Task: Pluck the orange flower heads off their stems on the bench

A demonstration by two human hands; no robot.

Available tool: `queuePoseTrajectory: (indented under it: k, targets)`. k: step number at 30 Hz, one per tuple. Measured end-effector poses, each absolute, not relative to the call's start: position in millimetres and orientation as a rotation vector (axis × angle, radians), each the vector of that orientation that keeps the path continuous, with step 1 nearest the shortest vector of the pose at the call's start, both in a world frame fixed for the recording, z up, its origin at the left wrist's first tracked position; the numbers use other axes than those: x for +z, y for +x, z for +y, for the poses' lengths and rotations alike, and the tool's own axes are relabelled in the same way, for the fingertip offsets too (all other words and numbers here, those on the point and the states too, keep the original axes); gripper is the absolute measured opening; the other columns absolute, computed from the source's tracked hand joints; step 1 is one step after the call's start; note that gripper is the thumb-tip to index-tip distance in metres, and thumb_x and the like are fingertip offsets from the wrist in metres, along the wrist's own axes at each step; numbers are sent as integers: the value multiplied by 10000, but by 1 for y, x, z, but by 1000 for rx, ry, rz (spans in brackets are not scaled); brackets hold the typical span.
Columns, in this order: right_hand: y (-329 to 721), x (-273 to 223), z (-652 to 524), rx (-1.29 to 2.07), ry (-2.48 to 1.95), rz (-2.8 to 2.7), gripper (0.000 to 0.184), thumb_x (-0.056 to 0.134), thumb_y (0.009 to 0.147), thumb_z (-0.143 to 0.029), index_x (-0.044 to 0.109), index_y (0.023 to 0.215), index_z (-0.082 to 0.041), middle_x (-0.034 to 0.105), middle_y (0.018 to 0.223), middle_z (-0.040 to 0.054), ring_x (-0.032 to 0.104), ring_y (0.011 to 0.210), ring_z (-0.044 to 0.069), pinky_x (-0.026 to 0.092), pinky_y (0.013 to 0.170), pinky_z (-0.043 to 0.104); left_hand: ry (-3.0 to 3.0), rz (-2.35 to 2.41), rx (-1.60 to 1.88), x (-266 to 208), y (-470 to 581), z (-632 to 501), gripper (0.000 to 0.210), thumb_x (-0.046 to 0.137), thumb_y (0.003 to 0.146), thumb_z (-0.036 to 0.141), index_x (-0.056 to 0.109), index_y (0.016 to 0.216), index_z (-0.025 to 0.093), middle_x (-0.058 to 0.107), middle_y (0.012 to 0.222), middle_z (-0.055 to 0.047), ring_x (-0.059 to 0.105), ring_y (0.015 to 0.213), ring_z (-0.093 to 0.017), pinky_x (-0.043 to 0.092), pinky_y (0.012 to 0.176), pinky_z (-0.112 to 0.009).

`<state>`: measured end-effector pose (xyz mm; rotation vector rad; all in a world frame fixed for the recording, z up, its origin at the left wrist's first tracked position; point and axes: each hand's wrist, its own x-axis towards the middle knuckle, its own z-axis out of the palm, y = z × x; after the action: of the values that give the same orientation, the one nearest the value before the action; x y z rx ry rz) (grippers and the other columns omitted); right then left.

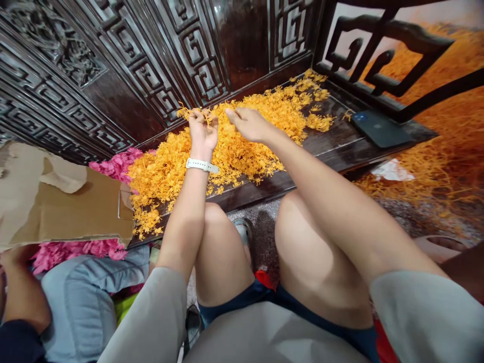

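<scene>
My left hand (203, 135), with a white watch band (202, 165) at the wrist, is raised palm up over the bench. Its curled fingers hold small orange plastic flower pieces (184, 111), whose thin tips stick out past the fingers. Just to the right, my right hand (249, 124) hovers over the heap with thumb and fingers drawn together; anything between them is hidden. Beneath both hands spreads a large pile of the same orange flower pieces (242, 156), lying loose on the dark wooden bench (333, 143).
A torn cardboard box (86, 201) covers the bench's left end, with pink petals (117, 164) around it. Another person's jeans-clad leg (79, 292) is at lower left. A dark phone (380, 128) lies at right, near the carved armrest (393, 65). Orange strands (449, 136) heap beyond.
</scene>
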<state>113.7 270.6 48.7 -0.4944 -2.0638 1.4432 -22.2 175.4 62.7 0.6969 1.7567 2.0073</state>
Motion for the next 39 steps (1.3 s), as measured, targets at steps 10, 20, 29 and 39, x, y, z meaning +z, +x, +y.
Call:
queuePoseTrajectory:
  k: [10, 20, 29, 39]
  targets:
    - [103, 52, 254, 1878, -440, -1961, 555, 647, 989, -721, 536, 788, -216, 553, 634, 6, 526, 567, 132, 477, 518, 258, 584, 1846, 2167, 49, -17, 187, 288, 526, 1109, 568, 581, 1250, 323, 690, 965, -31, 660, 837, -167, 542, 747, -293]
    - [134, 92, 227, 2057, 82, -2311, 461, 972, 784, -226, 524, 683, -191, 468, 574, -75, 526, 557, 89, 427, 545, 209, 272, 1747, 2332, 57, -42, 170, 194, 379, 1196, 409, 523, 1111, 310, 460, 671, 54, 495, 636, -92, 425, 608, -275]
    - [126, 41, 301, 1501, -691, -2061, 324, 776, 941, -203, 584, 680, -193, 522, 625, 27, 659, 741, 229, 637, 787, 428, 896, 2151, 1925, 53, -22, 146, 92, 591, 1065, 314, 646, 1008, 267, 678, 831, -15, 565, 651, -147, 470, 680, -312]
    - [136, 37, 307, 1382, -696, -2008, 522, 912, 762, -260, 639, 1202, -194, 682, 1044, 93, 689, 923, 251, 644, 781, 408, 1463, 2149, 1512, 40, -21, 158, 152, 649, 956, 184, 788, 956, 247, 679, 807, -75, 662, 1001, -303, 464, 1066, -438]
